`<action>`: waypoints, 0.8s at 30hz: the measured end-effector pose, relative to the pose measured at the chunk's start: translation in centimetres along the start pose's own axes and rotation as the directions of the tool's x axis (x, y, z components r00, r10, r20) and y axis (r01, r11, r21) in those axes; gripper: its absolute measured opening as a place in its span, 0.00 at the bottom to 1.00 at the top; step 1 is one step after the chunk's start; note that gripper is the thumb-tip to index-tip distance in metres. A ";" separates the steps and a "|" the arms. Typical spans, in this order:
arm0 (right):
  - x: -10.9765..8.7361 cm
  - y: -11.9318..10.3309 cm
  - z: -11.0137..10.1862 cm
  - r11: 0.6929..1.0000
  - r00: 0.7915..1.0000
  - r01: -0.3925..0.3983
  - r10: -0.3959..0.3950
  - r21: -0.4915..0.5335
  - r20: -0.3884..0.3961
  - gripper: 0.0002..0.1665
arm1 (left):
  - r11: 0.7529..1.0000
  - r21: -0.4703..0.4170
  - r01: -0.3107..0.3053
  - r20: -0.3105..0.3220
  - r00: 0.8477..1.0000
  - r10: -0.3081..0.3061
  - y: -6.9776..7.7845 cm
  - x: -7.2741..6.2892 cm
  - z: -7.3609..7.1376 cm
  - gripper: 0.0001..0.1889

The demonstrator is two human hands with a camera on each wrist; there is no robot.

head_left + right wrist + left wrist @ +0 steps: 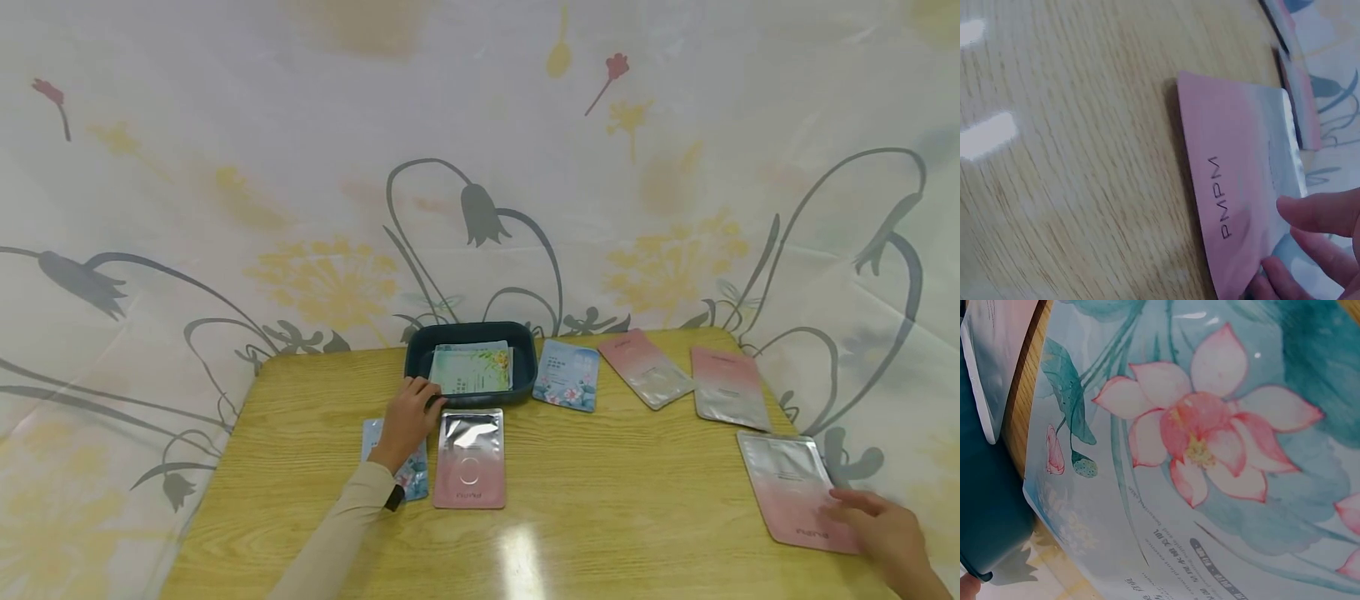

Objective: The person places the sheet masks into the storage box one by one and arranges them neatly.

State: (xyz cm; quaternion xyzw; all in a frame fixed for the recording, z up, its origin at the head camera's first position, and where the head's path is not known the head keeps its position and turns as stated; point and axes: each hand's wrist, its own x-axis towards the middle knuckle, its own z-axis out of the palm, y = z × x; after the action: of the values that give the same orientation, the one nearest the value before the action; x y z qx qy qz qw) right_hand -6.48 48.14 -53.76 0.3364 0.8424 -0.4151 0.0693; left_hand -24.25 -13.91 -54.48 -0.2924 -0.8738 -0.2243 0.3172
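The step in hand looks like handling a packet at the table's right side while the tub is steadied. The right hand is at the side edge of a pink-and-silver packet, the nearest to the person in a row of three along the table's right side; the other two, a middle pink packet and a far pink packet, lie untouched. The next move, I judge, calls for a sure hold on that thin edge and a low, flat lift, since the slick foil could slip or bend. The right fingers are nearly together in a pinch — the thumb lies over the printed face, the other fingertips are tucked at the edge — though how firmly they press I cannot tell. The left hand is bent over the near-left corner of a dark green tub, its fingers gripping the rim; the left wrist view shows just one fingertip there. A green packet lies inside the tub. Beneath the left wrist is a blue lotus packet, with a front pink packet just beside it, and another blue packet lies right of the tub on the wooden table.
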 end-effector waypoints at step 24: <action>-2.7 -0.5 2.5 0.977 0.961 0.207 -0.211 -0.042 -0.177 0.24 | 1.000 0.013 -0.017 -0.012 1.000 0.017 0.1 0.2 -0.1 0.10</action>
State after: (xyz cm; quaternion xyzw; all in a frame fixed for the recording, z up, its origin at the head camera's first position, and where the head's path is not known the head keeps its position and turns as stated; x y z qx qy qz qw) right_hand -5.14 44.67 -53.92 0.2809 0.8808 -0.3781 -0.0476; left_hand -24.21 -13.82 -54.24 -0.2966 -0.8707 -0.2178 0.3263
